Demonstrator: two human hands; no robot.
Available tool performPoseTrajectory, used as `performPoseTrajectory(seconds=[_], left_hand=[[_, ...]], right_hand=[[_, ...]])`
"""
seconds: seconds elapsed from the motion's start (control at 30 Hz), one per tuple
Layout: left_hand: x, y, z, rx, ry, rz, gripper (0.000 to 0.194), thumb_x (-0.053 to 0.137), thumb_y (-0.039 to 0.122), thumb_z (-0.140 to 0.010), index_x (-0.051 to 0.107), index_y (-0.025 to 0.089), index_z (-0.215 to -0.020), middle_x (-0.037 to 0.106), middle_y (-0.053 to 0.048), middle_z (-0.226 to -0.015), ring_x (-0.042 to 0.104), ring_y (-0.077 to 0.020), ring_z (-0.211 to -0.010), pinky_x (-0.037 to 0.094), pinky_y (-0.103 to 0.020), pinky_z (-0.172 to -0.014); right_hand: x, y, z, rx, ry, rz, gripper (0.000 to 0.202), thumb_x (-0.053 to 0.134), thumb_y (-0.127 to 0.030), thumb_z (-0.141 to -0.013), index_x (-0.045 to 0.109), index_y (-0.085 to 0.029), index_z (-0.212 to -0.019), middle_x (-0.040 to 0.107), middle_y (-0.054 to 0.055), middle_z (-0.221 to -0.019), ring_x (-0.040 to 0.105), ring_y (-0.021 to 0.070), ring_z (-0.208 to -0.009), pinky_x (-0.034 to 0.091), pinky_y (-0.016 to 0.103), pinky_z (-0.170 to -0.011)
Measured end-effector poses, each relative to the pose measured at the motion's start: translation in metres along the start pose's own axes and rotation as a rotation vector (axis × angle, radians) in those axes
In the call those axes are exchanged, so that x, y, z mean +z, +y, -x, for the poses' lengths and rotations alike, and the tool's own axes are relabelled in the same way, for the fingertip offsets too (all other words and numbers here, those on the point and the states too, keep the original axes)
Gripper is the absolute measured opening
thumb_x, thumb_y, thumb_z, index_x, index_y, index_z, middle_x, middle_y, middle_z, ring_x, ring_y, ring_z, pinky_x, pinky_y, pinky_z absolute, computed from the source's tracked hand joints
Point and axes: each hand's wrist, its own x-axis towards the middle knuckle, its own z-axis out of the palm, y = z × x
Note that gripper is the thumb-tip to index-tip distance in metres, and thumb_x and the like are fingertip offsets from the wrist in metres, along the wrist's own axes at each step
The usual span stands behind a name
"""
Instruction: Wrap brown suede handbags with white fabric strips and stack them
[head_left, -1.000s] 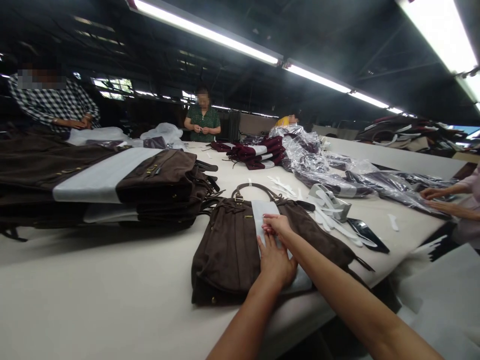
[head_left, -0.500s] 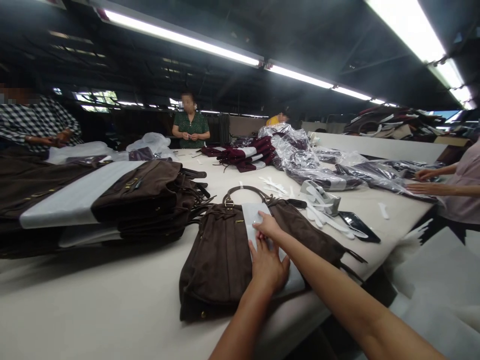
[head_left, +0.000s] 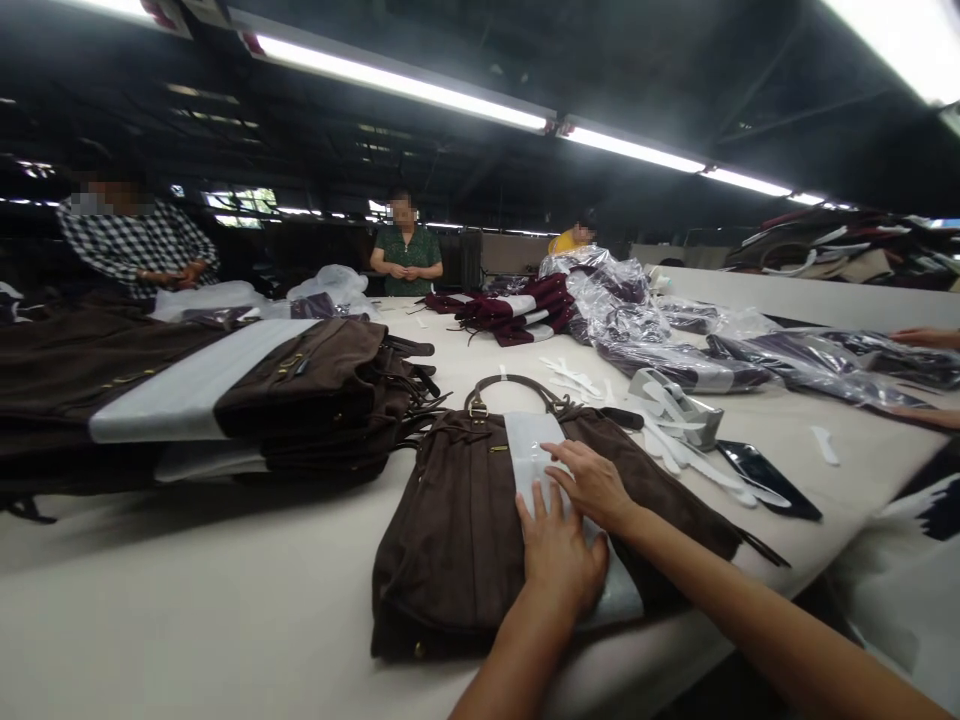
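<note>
A brown handbag (head_left: pixel 450 530) lies flat before me, its looped handle pointing away. Around its middle runs a pale wrapping band (head_left: pixel 529 450). My left hand (head_left: pixel 559 550) rests on the lower part of the band with its fingers spread. Just above and to the right, my right hand (head_left: pixel 592 480) lies on the band, fingers apart and reaching left. Neither hand holds anything. Part of the band is hidden beneath the hands.
A stack of banded brown bags (head_left: pixel 322 400) is at left. White strips (head_left: pixel 667 440), a tape dispenser (head_left: pixel 701 425) and a dark tablet-like object (head_left: pixel 769 480) lie at right. Maroon bags (head_left: pixel 517 310) and plastic-wrapped bags (head_left: pixel 675 360) lie farther back. Several people are around the table.
The view has turned slightly left, so most things appear farther right. My right hand has its fingers more spread on the band; my left hand stays on it.
</note>
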Motion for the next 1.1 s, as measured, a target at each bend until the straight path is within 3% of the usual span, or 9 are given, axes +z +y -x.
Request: performPoseTrajectory(seconds=[0.07,0.13,0.3,0.6,0.77,0.9,1.1], left_hand=[[-0.003,0.003,0.001,-0.002,-0.004,0.016,0.072,0.039,0.056,-0.089,0.027,0.021,-0.151,0.023,-0.014,-0.158,0.012,-0.0381,-0.146,0.006,-0.065,-0.115],[-0.005,0.005,0.001,-0.009,-0.011,0.026,0.073,0.039,0.054,-0.090,0.023,0.020,-0.152,0.022,-0.014,-0.158,0.012,-0.0381,-0.146,0.006,-0.065,-0.116],[-0.009,0.010,0.003,-0.030,-0.010,0.020,0.066,0.043,0.051,-0.090,0.034,0.023,-0.149,0.022,-0.012,-0.158,0.012,-0.0379,-0.146,0.007,-0.065,-0.116],[-0.008,0.014,0.006,-0.053,-0.015,-0.050,0.054,0.042,0.046,-0.092,0.047,0.024,-0.141,0.037,-0.007,-0.153,0.019,-0.0454,-0.142,0.014,-0.070,-0.112],[-0.011,0.012,0.008,-0.017,0.000,-0.059,0.051,0.041,0.044,-0.093,0.049,0.026,-0.140,0.042,-0.006,-0.150,0.023,-0.0452,-0.140,0.017,-0.070,-0.111],[-0.013,0.009,0.010,-0.001,-0.031,-0.096,0.051,0.041,0.042,-0.094,0.046,0.026,-0.142,0.039,-0.006,-0.152,0.021,-0.0439,-0.141,0.018,-0.069,-0.111],[-0.011,0.000,0.011,0.047,-0.085,-0.148,0.054,0.033,0.049,-0.096,0.041,0.027,-0.145,0.036,-0.005,-0.153,0.013,-0.0397,-0.145,0.014,-0.066,-0.114]], right_hand=[[0.005,0.007,0.003,-0.181,-0.023,-0.008,0.043,0.034,-0.029,-0.099,0.052,-0.018,-0.137,0.059,0.010,-0.132,0.047,0.0202,-0.130,0.038,0.038,-0.110],[0.010,0.012,0.003,-0.236,-0.119,0.030,0.049,0.028,-0.031,-0.101,0.045,-0.013,-0.143,0.051,0.013,-0.142,0.037,0.0211,-0.139,0.030,0.043,-0.115],[0.018,0.017,-0.017,-0.199,-0.276,0.151,0.058,0.020,-0.042,-0.101,0.031,-0.013,-0.151,0.037,0.010,-0.152,0.024,0.0231,-0.145,0.014,0.053,-0.119],[0.022,0.014,-0.058,-0.040,-0.411,0.157,0.070,0.019,-0.058,-0.097,0.020,-0.018,-0.155,0.018,0.006,-0.159,0.010,0.0262,-0.148,0.008,0.058,-0.117],[0.022,0.006,-0.057,0.046,-0.463,0.146,0.080,0.018,-0.065,-0.094,0.008,-0.016,-0.156,0.004,0.006,-0.161,-0.001,0.0277,-0.148,0.002,0.061,-0.115],[0.018,-0.002,-0.051,0.068,-0.472,0.134,0.084,0.028,-0.067,-0.091,0.009,-0.016,-0.156,0.004,0.006,-0.161,0.000,0.0283,-0.148,0.002,0.061,-0.115],[0.016,-0.018,-0.025,0.043,-0.380,0.118,0.069,0.026,-0.050,-0.098,0.014,-0.015,-0.156,0.005,0.008,-0.161,-0.003,0.0283,-0.148,-0.003,0.060,-0.115]])
